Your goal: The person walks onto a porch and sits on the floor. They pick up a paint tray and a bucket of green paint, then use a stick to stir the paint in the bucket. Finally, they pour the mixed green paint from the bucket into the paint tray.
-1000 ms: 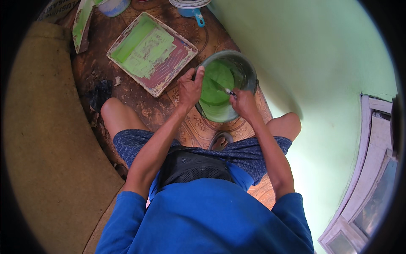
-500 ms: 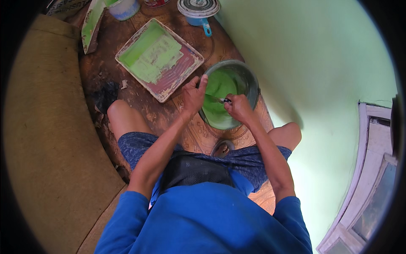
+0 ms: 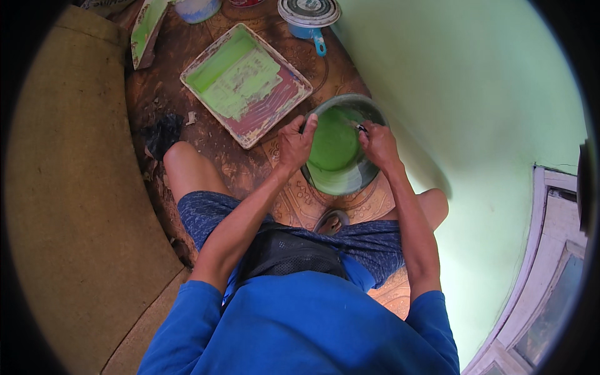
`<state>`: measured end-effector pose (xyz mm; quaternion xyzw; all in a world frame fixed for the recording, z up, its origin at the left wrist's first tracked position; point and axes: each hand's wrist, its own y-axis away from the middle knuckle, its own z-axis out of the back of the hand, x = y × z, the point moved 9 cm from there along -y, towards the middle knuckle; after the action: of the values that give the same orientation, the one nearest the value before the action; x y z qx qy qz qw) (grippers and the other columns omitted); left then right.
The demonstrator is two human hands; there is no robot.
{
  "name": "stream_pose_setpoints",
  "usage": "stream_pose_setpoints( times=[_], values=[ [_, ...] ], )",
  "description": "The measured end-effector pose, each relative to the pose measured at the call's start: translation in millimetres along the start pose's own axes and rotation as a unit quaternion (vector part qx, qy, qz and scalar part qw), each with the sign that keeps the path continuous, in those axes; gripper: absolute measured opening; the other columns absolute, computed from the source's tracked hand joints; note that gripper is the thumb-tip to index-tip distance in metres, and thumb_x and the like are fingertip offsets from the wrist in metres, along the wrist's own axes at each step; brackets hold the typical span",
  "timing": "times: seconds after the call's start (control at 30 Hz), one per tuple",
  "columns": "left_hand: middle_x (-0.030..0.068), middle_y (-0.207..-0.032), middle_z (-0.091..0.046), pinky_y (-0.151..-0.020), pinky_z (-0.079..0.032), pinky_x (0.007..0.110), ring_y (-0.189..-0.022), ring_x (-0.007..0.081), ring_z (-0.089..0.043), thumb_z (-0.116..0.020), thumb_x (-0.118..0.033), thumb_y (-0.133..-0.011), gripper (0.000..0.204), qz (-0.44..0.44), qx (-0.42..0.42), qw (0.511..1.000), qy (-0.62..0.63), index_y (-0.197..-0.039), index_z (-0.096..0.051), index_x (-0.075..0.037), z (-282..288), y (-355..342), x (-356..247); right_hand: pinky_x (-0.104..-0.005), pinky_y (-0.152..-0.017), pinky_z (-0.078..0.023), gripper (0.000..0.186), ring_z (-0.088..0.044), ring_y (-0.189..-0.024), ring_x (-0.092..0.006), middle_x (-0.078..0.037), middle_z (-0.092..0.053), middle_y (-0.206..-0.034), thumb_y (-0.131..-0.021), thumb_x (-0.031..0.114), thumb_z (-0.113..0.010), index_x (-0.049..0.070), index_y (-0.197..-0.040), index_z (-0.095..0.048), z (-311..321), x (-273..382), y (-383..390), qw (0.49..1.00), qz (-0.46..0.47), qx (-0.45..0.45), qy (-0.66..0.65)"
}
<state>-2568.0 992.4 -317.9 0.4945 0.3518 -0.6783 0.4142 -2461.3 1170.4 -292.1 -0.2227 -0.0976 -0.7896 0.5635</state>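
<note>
Between the two hands stands a round grey bucket (image 3: 373,107) with green paint (image 3: 334,147) in it. The left hand (image 3: 295,145) grasps its near-left rim, thumb raised along the edge, while the right hand (image 3: 380,147), at the opposite side, is closed around a short-handled tool (image 3: 361,127) held over the bucket (its handle looks dark, with a paler stretch beyond, but its far end is too unclear to tell). Just beyond the left hand, up and to its left, a paint roller tray (image 3: 282,99) lies askew, green in its well and over part of its ridged reddish slope. Farther ahead of the hands, near the pale green wall (image 3: 481,94), sits a blue saucepan-like vessel (image 3: 305,30) with its handle toward the bucket and a round paint-marked lid (image 3: 309,7) on top. Well ahead of the left hand are a white-and-blue tub (image 3: 199,10) and a green-smeared trough (image 3: 147,34). Well to that hand's left, a crumpled black plastic bag (image 3: 164,132) lies beside the knee on the patterned brown floor covering (image 3: 289,206).
</note>
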Motion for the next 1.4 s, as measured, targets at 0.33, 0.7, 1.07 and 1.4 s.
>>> stream_pose_setpoints(
  times=[0.33, 0.7, 1.07, 1.4],
  values=[
    [0.0022, -0.056, -0.025, -0.048, -0.027, 0.029, -0.055, 0.0093, -0.026, -0.056, -0.030, -0.090, 0.044, -0.001, -0.015, 1.000, 0.009, -0.061, -0.035, -0.003, 2, -1, 5, -0.0468, -0.057, -0.048, 0.017, -0.060, -0.062, -0.0404, -0.025, -0.058, -0.064, -0.076, 0.012, -0.056, -0.003, -0.083, -0.061, -30, -15, 51, 0.994, -0.059, 0.091, 0.034],
    [0.0039, -0.054, -0.028, -0.047, -0.031, 0.031, -0.054, 0.0101, -0.029, -0.055, -0.028, -0.090, 0.042, 0.050, -0.028, 0.998, 0.005, -0.062, -0.040, -0.001, 6, 1, 14, -0.0480, -0.061, -0.049, 0.018, -0.059, -0.062, -0.0427, -0.026, -0.058, -0.063, -0.073, 0.012, -0.055, -0.005, -0.077, -0.059, -57, 42, 68, 0.986, -0.067, 0.137, -0.071],
    [0.0206, -0.061, -0.040, -0.051, -0.037, 0.036, -0.055, 0.0220, -0.030, -0.053, -0.032, -0.089, 0.037, 0.040, -0.062, 0.997, -0.014, -0.074, -0.053, 0.002, 19, 4, 9, -0.0451, -0.060, -0.046, 0.016, -0.059, -0.066, -0.0405, -0.026, -0.058, -0.069, -0.074, 0.011, -0.058, -0.004, -0.080, -0.060, -30, 41, 34, 0.988, -0.068, 0.131, -0.049],
    [0.0196, -0.059, -0.035, -0.051, -0.035, 0.038, -0.052, 0.0242, -0.032, -0.050, -0.036, -0.091, 0.042, 0.114, -0.124, 0.985, 0.036, -0.071, -0.046, 0.002, 45, 28, 57, -0.0456, -0.063, -0.046, 0.015, -0.060, -0.072, -0.0393, -0.025, -0.059, -0.079, -0.075, 0.006, -0.058, -0.003, -0.086, -0.061, -33, 43, 17, 0.998, -0.011, 0.055, 0.030]
  ],
)
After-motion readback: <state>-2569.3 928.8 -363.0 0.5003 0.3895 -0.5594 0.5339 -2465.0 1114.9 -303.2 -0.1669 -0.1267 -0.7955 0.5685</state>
